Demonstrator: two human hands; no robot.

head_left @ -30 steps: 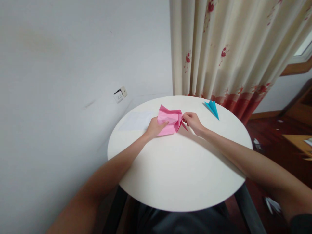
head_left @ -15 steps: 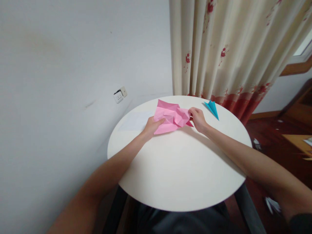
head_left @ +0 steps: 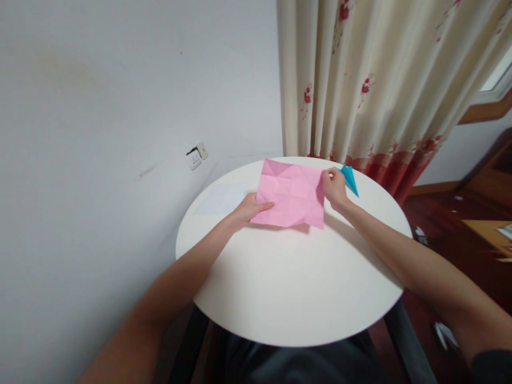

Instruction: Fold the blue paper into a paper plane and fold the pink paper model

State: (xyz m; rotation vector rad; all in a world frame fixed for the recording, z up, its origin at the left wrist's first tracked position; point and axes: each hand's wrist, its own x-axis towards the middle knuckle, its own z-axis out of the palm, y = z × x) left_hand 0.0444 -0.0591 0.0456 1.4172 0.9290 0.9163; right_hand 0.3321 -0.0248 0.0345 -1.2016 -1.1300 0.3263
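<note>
A creased pink sheet of paper (head_left: 292, 194) is spread out almost flat above the far part of the round white table (head_left: 296, 288). My left hand (head_left: 246, 209) grips its left edge with the thumb on top. My right hand (head_left: 334, 188) pinches its right edge. A folded blue paper shape (head_left: 350, 178) lies on the table just right of my right hand.
A white sheet of paper (head_left: 222, 198) lies at the table's far left, near the grey wall. A wall socket (head_left: 197, 155) sits behind it. A cream curtain with red flowers (head_left: 376, 80) hangs behind the table. Wooden floor and furniture are at the right.
The pink paper was crumpled and partly folded between my hands; my hands have pulled apart and it is now opened out into a flat creased sheet. My right hand moved right, toward the blue shape.
</note>
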